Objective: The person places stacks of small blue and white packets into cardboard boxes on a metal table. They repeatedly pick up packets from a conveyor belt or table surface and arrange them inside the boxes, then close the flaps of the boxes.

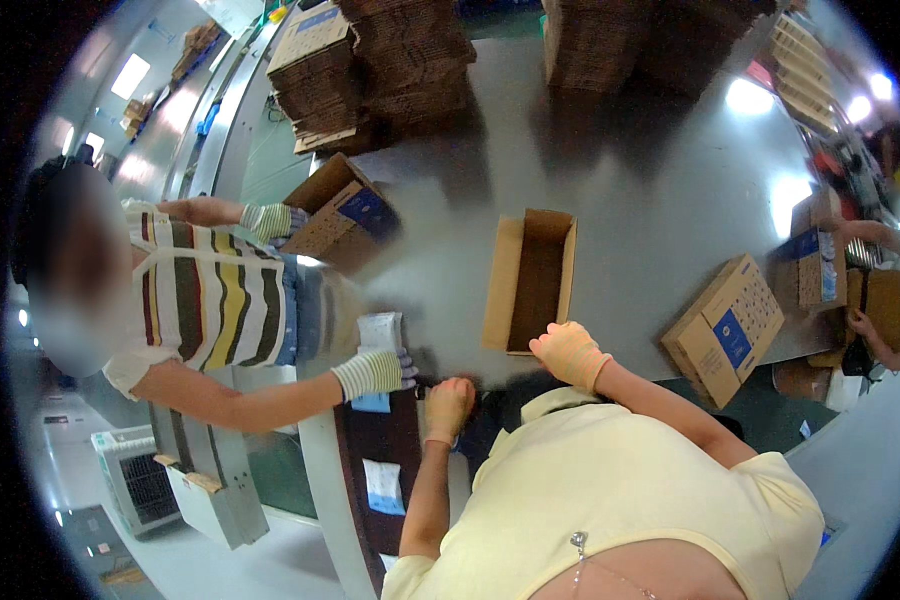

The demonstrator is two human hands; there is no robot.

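In the head view, the person's right hand (570, 355) is at the near end of an open, empty-looking cardboard box (502, 285), its fingers curled at the rim; whether they pinch the cardboard cannot be told. The box stands on the grey metal worktable (440, 225), ahead of the person, its long sides running away from them. The left hand (450, 408) is near the table's front edge, beside the dark conveyor belt (390, 445) — fingers bent inward, and I cannot tell whether anything is in them. A white-and-blue pouch (383, 487) lies on the belt.

To the left, a co-worker in striped gloves has one gloved hand (375, 373) at another pouch (380, 330) and the other at an open carton (340, 215). A closed carton (725, 330) sits tilted at the right table edge; stacks of flattened cardboard (410, 60) stand at the far side.
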